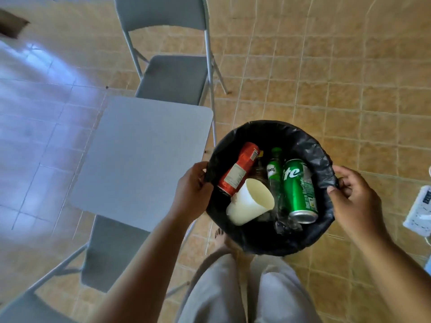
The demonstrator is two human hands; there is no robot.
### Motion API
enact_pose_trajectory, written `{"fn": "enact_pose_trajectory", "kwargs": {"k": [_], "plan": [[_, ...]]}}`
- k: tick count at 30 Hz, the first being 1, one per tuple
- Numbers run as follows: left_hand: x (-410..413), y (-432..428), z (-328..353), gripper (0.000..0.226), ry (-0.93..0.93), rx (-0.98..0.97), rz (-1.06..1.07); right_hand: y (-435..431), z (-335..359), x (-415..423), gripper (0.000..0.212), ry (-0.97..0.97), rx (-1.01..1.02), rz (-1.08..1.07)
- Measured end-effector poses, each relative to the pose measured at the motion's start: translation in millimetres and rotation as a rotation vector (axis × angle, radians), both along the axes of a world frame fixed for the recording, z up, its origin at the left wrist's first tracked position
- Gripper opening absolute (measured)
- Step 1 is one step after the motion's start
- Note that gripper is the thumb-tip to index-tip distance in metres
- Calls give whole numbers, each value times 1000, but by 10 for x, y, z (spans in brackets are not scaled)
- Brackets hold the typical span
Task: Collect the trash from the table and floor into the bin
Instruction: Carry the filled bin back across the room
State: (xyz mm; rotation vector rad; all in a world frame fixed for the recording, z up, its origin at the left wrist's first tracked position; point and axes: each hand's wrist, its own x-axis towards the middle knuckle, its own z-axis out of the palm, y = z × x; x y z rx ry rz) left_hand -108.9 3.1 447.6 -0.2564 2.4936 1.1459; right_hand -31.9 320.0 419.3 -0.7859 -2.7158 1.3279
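Observation:
A round bin (310, 145) lined with a black bag is held over the tiled floor, in front of my legs. My left hand (192, 187) grips its left rim and my right hand (354, 197) grips its right rim. Inside lie a red snack tube (238, 170), a white paper cup (250, 202), a green plastic bottle (275, 169) and a green soda can (299, 191). The small grey table (140, 159) stands to the left of the bin.
A grey folding chair (172, 75) stands beyond the table and another (105, 255) on its near side. A white power strip (419, 210) lies on the floor at the right edge. My bare foot (220, 236) shows below the bin.

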Motion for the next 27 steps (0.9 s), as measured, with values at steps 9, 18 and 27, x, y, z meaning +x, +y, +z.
{"fn": "enact_pose_trajectory", "kwargs": {"k": [9,18,27], "plan": [[-229,-107,-2162,62,-125,-30,51,-100,-2113,-695,49,-22,-19,35],[-511,-220,-3992,74,-209,-148,77,-335,-3977,-969,45,-81,9,65],[-501,-448,-5000,71,-175,-256,96,-594,-4828,-1209,45,-173,8,189]]}}
